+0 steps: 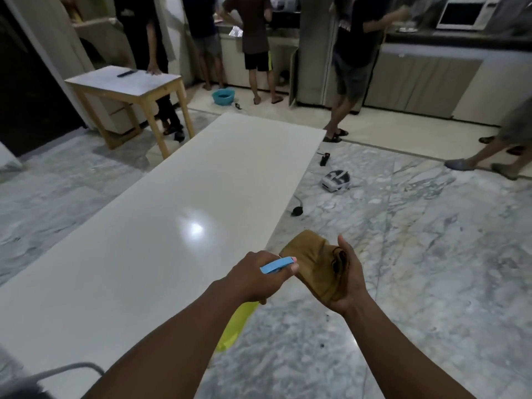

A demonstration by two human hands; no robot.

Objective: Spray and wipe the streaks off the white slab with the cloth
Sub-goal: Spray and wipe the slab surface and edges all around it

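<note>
- Head view: L hand point(253, 276) is curled round the blue head of the spray bottle point(236, 326). The yellow body hangs below the wrist.
- R hand point(349, 283) holds the brown cloth point(311, 263) bunched in the palm, thumb up. Fingers are hidden under it.
- White slab point(172, 211) runs long, away from the camera. Both hands sit at its near R edge, w/ the cloth out over the marble floor point(431, 254), not touching the slab.
- Nozzle looks aimed at the cloth, not the slab, so the step is prob. wetting the cloth or getting set to spray.
- No streaks visible from here, only a glare spot mid-slab. Can't tell which part is dirty.
- To do it well: short light bursts, nozzle near the target, so mist doesn't land on the floor.
- Fold the cloth flat, no loose ends.
- Wipe in long overlapping passes along the slab's length, one direction, even pressure. Use a dry face for the last pass.
- Check against the glare, where streaks prob. show best.
</note>
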